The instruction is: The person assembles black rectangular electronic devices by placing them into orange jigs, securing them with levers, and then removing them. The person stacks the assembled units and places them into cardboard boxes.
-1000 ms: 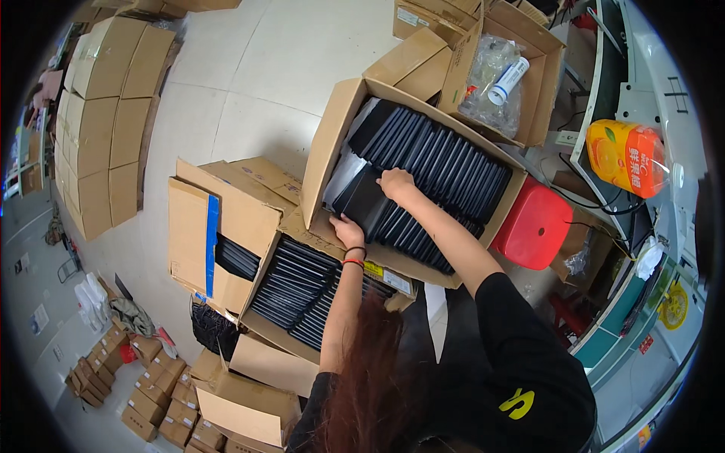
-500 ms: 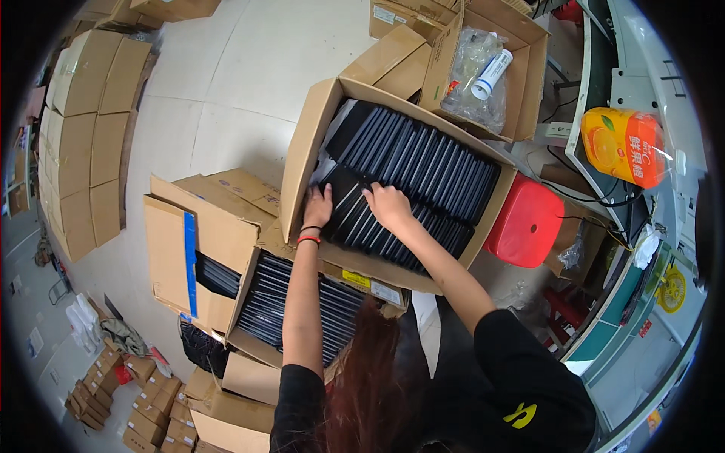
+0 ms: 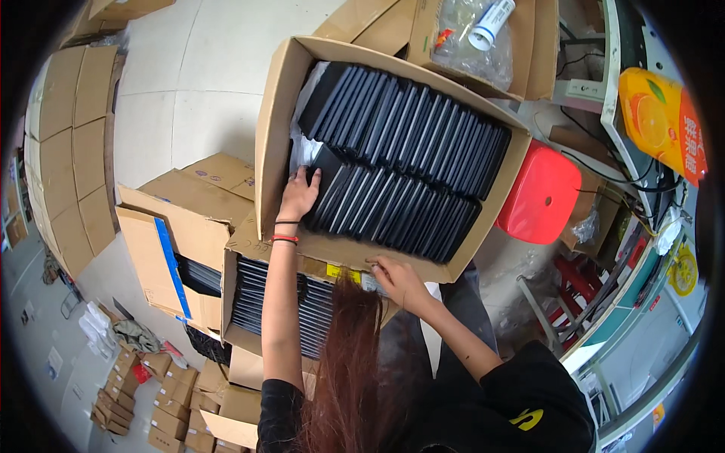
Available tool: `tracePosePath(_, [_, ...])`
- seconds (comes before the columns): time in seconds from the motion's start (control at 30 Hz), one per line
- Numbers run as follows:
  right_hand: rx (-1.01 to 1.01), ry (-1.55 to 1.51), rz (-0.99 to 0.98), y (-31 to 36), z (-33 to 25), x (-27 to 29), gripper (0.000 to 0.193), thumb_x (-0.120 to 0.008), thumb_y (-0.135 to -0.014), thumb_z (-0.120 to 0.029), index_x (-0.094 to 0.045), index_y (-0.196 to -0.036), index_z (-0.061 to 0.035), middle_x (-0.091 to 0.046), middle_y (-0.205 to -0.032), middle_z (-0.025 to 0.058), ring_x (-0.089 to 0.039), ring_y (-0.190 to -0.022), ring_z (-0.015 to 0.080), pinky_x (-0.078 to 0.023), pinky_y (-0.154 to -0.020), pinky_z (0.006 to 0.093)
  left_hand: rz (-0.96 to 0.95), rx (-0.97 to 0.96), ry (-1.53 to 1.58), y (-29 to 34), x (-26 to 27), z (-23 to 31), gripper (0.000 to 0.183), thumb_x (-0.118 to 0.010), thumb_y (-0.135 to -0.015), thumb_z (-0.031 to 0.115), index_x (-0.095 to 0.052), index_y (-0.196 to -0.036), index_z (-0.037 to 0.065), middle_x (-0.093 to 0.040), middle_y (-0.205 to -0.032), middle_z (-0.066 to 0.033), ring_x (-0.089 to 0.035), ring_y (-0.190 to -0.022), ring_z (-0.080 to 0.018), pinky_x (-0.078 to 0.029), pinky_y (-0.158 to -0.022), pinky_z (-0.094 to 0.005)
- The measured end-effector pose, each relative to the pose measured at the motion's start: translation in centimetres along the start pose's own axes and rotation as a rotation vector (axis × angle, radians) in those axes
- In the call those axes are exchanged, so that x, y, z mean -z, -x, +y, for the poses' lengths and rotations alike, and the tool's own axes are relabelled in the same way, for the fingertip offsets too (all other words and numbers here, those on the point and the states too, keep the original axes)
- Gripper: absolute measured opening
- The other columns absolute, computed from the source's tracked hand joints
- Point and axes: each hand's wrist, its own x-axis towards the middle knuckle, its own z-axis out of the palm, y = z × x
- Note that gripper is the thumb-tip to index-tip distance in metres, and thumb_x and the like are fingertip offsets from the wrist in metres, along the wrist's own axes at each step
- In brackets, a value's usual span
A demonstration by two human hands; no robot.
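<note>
A cardboard box point(image 3: 273, 140) holds thin, flat black slabs point(image 3: 423, 121) standing on edge in two rows. At the left end of the nearer row, my left hand point(image 3: 300, 198) rests with fingers spread against the outermost slab. Crumpled pale plastic film lies beside that hand. My right hand point(image 3: 402, 282) is above the box's near side, fingers loosely apart with nothing visible in them. Below and left of it, a second box point(image 3: 232, 298) contains more of the same slabs, partly covered by my left arm and hair.
A red plastic stool point(image 3: 538, 192) stands right of the box. Behind is an open carton point(image 3: 540, 45) with clear plastic wrap and a white tube point(image 3: 491, 24). Stacked cartons point(image 3: 72, 162) line the left. A workbench with cables and an orange package point(image 3: 661, 121) is at right.
My right hand has withdrawn from the slabs toward me, over the box's near edge. My left hand stays at the row's left end. The whole view has shifted.
</note>
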Motion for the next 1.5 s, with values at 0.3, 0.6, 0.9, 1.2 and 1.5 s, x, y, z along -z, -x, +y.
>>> tracePosePath(0.3, [0.053, -0.072, 0.171, 3.7, 2.6, 1.8, 0.022, -0.048, -0.090, -0.015, -0.056, -0.105, -0.0017, -0.062, -0.099, 0.0194, -0.058, -0.092, 0.0386, -0.046, -0.079, 0.0433, 0.336, -0.046, -0.148, 1.1, 0.0, 2.7, 0.038, -0.050, -0.091, 0.028, -0.050, -0.114, -0.002, -0.054, -0.109, -0.0291, -0.055, -0.097, -0.0449, -0.047, -0.082, -0.0473])
tracePosePath(0.6, [-0.055, -0.409, 0.444, 15.1, 11.5, 4.7, 0.023, -0.038, -0.091, 0.000, -0.049, -0.110, -0.0004, -0.066, -0.080, 0.0156, -0.066, -0.079, 0.0285, -0.053, -0.073, 0.0364, 0.484, -0.341, 0.184, 12.3, -2.2, 14.7, 0.033, -0.049, -0.092, 0.012, -0.045, -0.118, -0.008, -0.052, -0.109, -0.0269, -0.052, -0.104, -0.0389, -0.041, -0.089, -0.0429])
tracePosePath(0.9, [-0.249, -0.403, 0.914, 36.7, 25.4, 0.9, 0.043, -0.041, -0.083, -0.001, -0.035, -0.125, -0.0045, -0.061, -0.098, 0.0194, -0.059, -0.096, 0.0354, -0.045, -0.084, 0.0433, -0.441, -0.410, 0.272, 36.4, -19.1, 22.5, 0.048, -0.047, -0.095, 0.016, -0.026, -0.130, -0.010, -0.057, -0.103, -0.0196, -0.060, -0.093, -0.0245, -0.048, -0.083, -0.0335])
tracePosePath(1.2, [-0.306, -0.726, 1.748, 65.4, 36.0, -8.1, 0.027, -0.047, -0.082, -0.002, -0.052, -0.108, -0.0025, -0.062, -0.083, 0.0126, -0.061, -0.081, 0.0291, -0.048, -0.075, 0.0376, -1.015, -0.613, -0.097, 48.8, -33.1, 26.2, 0.036, -0.048, -0.095, 0.024, -0.046, -0.119, -0.004, -0.060, -0.100, -0.0133, -0.061, -0.090, -0.0183, -0.048, -0.078, -0.0285])
tracePosePath(1.5, [-0.660, -0.902, 2.634, 85.1, 44.9, -18.5, 0.021, -0.044, -0.084, 0.002, -0.052, -0.104, 0.0003, -0.061, -0.081, 0.0118, -0.061, -0.075, 0.0218, -0.048, -0.070, 0.0304, -1.641, -0.560, -0.376, 78.9, -42.5, 42.3, 0.043, -0.039, -0.098, 0.035, -0.039, -0.129, 0.006, -0.054, -0.122, -0.0154, -0.054, -0.110, -0.0239, -0.040, -0.095, -0.0339])
